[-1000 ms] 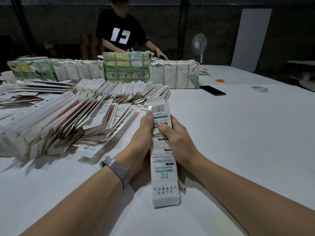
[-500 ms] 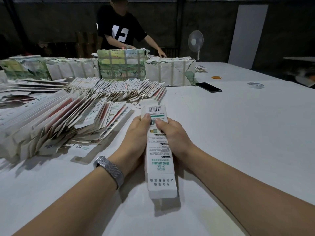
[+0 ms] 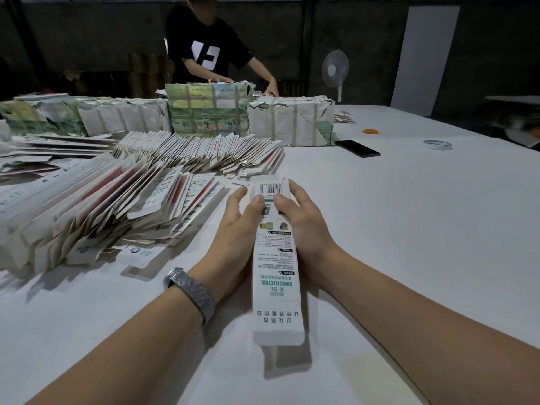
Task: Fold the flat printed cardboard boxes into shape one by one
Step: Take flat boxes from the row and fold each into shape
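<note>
Long printed box [image 3: 273, 258] now lower, near table centre, gripped between left hand [image 3: 238, 232] and right hand [image 3: 304, 226]; thumbs on top, fingers curled round sides. Far barcode flap just pressed down; near flap open. Flat stack [image 3: 96, 211] left.

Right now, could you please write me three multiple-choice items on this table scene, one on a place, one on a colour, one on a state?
1. Where does the phone lie?
A. beside the wrapped bundle
B. under the fan
C. on the loose flat boxes

2. What colour is the watch band?
A. red
B. silver-grey
C. green

3. How is the box held?
A. by the left hand alone
B. lying untouched
C. between the left hand and the right hand

Answers: 1 A, it lies on the table just right of the bundle; 2 B, grey metal mesh; 3 C, a thumb of each presses its top.
</note>
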{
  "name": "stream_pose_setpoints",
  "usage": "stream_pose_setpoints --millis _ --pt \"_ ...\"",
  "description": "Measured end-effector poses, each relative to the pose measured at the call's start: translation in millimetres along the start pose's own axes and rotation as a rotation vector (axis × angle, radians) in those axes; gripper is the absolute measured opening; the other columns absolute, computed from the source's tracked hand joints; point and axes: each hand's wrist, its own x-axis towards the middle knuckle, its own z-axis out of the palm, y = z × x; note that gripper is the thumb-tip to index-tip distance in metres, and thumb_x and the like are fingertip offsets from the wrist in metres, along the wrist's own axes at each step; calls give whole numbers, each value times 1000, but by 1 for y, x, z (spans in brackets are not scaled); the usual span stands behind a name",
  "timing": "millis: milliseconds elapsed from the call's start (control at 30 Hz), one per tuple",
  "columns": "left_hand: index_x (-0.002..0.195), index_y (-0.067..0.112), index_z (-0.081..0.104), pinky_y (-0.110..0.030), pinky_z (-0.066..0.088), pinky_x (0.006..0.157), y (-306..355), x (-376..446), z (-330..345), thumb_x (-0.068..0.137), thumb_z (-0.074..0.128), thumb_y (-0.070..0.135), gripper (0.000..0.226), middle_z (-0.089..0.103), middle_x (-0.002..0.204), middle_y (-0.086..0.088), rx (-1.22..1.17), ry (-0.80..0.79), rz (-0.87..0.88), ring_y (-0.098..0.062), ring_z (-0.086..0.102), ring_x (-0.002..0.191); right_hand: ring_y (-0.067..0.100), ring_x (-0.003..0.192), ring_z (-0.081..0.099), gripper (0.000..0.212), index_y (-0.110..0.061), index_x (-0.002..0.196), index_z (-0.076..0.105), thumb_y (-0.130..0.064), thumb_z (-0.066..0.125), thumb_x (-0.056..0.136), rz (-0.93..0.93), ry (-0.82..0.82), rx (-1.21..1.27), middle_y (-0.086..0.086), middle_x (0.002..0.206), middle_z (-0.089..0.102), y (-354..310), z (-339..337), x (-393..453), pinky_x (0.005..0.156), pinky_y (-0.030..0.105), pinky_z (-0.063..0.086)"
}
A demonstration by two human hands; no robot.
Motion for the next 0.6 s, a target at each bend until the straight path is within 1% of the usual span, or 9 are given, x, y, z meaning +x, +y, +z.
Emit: stream_pose_setpoints --millis 33,133,200,267,367,400,500,600 --pt "138 28 42 -19 54 55 0 0 0 107 47 30 32 79 86 8 8 0 5 -8 74 72 25 86 71 31 -18 132 55 -11 51 102 3 2 12 13 110 74 0 0 0 77 37 54" --pt "138 28 44 -20 53 53 -1 1 -1 108 45 31 30 78 83 7 26 -4 18 -8 72 66 21 79 73 28 -26 127 55 -13 53 102 8 1 23 9 104 75 1 -1 1 69 34 55" --pt "136 29 47 -20 52 53 -2 2 -2 108 44 30 28 76 80 7 28 5 18 -8 71 65 20 78 73 32 -27 130 51 -15 55 101 4 7 6 8 104 75 2 -2 1 67 33 56" --pt "130 32 50 -20 52 52 -2 3 -2 108 43 30 23 75 77 8 44 14 14 -7 69 62 20 79 74 36 -25 133 50 -17 58 99 -6 16 -7 8 102 75 3 -2 1 69 34 57" --pt "122 31 53 -21 52 51 -1 3 -1 109 41 26 19 73 73 6 18 2 9 -8 67 59 22 81 74 42 -23 128 54 -25 61 87 -8 19 -15 7 100 76 3 -1 1 74 38 57" --pt "122 29 53 -22 52 52 -1 4 -1 109 40 24 19 73 73 5 10 1 6 -10 67 60 21 81 74 39 -23 125 55 -26 61 86 -8 16 -14 6 100 76 4 0 1 74 37 57" --pt "122 23 53 -24 53 55 -1 5 -2 108 40 21 20 72 77 0 12 7 -2 -13 67 63 20 80 74 26 -24 121 56 -19 58 95 -10 8 -5 3 97 77 5 -1 1 70 34 57" --pt "122 19 52 -24 52 53 -2 8 -3 108 38 18 20 71 80 -2 12 21 -7 -12 66 62 20 79 74 28 -24 117 56 -24 60 89 4 -1 -6 3 97 77 6 -1 1 67 32 57"
